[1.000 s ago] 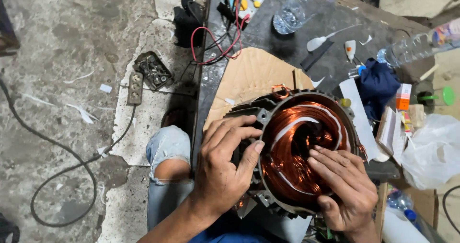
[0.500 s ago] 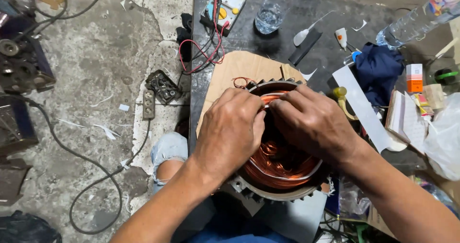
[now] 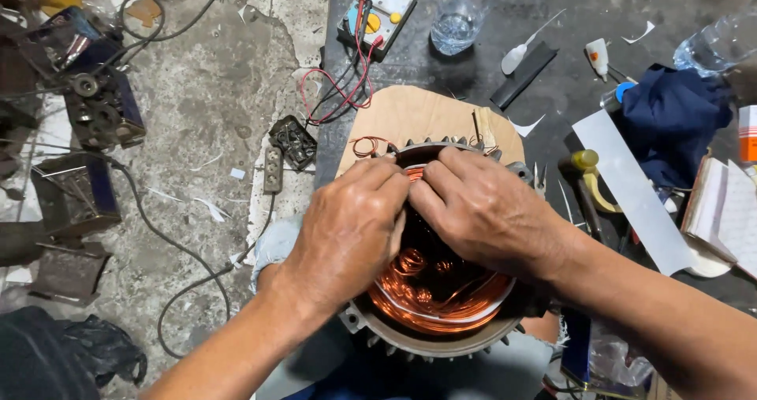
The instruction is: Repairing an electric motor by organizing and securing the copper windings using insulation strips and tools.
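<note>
Since half a second ago our view has tipped slightly; both hands stay bunched at the far rim of the motor stator (image 3: pixel 430 321), which rests at the near edge of the table against our lap. Our left hand (image 3: pixel 351 230) and right hand (image 3: pixel 489 211) meet fingertip to fingertip, pinching strands of the copper winding (image 3: pixel 426 290). We judge the coils mostly seated, loose loops near us not yet tidied. Under the stator lies a cardboard sheet (image 3: pixel 410 116); farther off sit a multimeter (image 3: pixel 378 10) and a water bottle (image 3: pixel 457 14).
</note>
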